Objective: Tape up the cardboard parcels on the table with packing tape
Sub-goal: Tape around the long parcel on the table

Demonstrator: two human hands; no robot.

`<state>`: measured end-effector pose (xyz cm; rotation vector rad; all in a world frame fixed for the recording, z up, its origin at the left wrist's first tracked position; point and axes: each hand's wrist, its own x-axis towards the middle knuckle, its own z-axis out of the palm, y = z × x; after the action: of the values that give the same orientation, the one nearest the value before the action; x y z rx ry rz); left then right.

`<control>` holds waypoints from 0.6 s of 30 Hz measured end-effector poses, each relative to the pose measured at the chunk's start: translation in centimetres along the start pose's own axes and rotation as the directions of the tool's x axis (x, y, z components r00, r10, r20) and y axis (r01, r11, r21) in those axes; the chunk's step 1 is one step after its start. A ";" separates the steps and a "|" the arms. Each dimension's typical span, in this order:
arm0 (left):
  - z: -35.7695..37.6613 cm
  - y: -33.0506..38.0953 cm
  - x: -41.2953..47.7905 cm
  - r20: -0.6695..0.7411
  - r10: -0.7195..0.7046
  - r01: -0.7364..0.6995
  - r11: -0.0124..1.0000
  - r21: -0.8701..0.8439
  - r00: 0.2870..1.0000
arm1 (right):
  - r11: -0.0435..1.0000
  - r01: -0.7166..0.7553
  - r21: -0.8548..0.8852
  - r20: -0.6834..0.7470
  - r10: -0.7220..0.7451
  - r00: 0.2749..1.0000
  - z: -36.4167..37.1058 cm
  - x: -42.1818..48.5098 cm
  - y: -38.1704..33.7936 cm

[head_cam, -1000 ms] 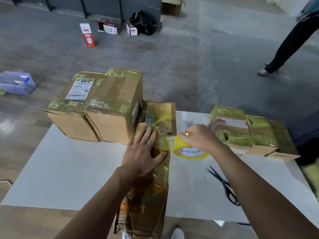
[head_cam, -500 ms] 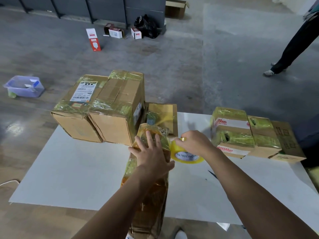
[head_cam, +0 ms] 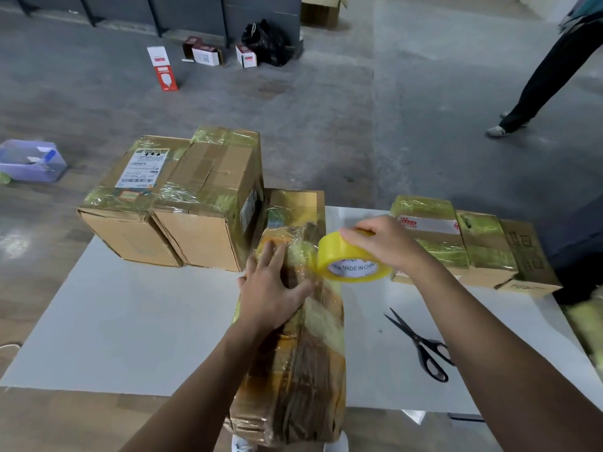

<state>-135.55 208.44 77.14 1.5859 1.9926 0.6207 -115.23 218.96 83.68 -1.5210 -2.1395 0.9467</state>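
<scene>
Higher than before, tape roll gripped by right hand; left hand seemingly flat on parcel; scissors nearby.

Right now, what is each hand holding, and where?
Right hand grips the tape roll by its top rim; left hand presses flat on the parcel.
</scene>
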 end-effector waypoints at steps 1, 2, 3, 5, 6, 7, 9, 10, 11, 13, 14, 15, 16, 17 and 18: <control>0.0 -0.5 0.0 -0.020 0.006 -0.007 0.999 -0.040 1.000 | 0.998 -0.013 0.064 0.008 0.012 1.000 0.0 -0.1 0.2; -0.1 -0.9 0.0 -0.032 0.008 -0.010 0.997 -0.076 0.999 | 0.993 -0.023 0.113 0.014 0.021 1.000 0.1 -0.1 0.2; -0.2 -1.3 0.0 -0.037 0.006 -0.010 0.994 -0.113 0.999 | 0.988 -0.028 0.152 0.017 0.026 1.000 0.4 -0.2 0.2; -0.7 -1.7 0.1 -0.047 0.008 -0.016 0.982 -0.186 0.999 | 0.983 -0.034 0.179 0.006 0.033 0.999 0.9 0.0 -0.2; -1.0 -2.0 0.1 -0.046 0.011 -0.021 0.976 -0.215 0.999 | 0.987 -0.033 0.158 -0.010 0.035 0.999 1.2 0.1 -0.7; -1.3 -2.4 0.1 -0.049 0.020 -0.031 0.970 -0.240 0.999 | 0.992 -0.024 0.120 -0.027 0.027 0.999 1.4 0.2 -1.1; -1.9 -2.8 -0.2 -0.067 0.019 -0.039 0.950 -0.309 0.998 | 1.000 0.010 0.001 -0.022 -0.010 1.000 1.5 0.4 -1.7; -2.0 -2.8 -0.6 -0.072 0.012 -0.038 0.934 -0.356 0.997 | 0.997 0.016 -0.079 0.002 -0.016 1.000 1.6 0.4 -1.8; -2.0 -2.8 -1.0 -0.072 0.009 -0.036 0.918 -0.394 0.997 | 0.989 0.007 -0.147 0.027 -0.003 1.000 1.6 0.3 -1.7; -1.9 -2.8 -1.3 -0.068 -0.005 -0.025 0.901 -0.432 0.998 | 0.982 -0.050 -0.184 0.030 0.057 0.998 2.0 0.0 -1.1; -1.8 -3.0 -1.2 -0.061 -0.015 -0.014 0.892 -0.452 0.998 | 0.981 -0.072 -0.181 0.019 0.077 0.997 2.1 -0.1 -0.9; -1.5 -3.4 -1.0 -0.050 -0.027 -0.001 0.876 -0.482 0.998 | 0.979 -0.067 -0.192 0.001 0.069 0.998 2.2 -0.2 -1.0; -1.3 -3.9 -0.8 -0.034 -0.036 0.014 0.856 -0.517 0.999 | 0.976 -0.046 -0.213 -0.011 0.045 0.999 2.3 -0.2 -1.2; -0.9 -4.5 -0.7 -0.017 -0.052 0.034 0.830 -0.556 0.999 | 0.973 -0.019 -0.230 -0.019 0.015 1.000 2.2 -0.2 -1.6; -0.6 -5.0 -0.8 0.001 -0.068 0.055 0.800 -0.597 0.998 | 0.974 0.004 -0.225 -0.024 -0.009 1.000 2.1 -0.2 -1.8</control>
<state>-139.47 206.54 74.53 1.1178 1.6146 1.1134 -117.73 217.76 83.49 -1.6176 -2.2970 0.6976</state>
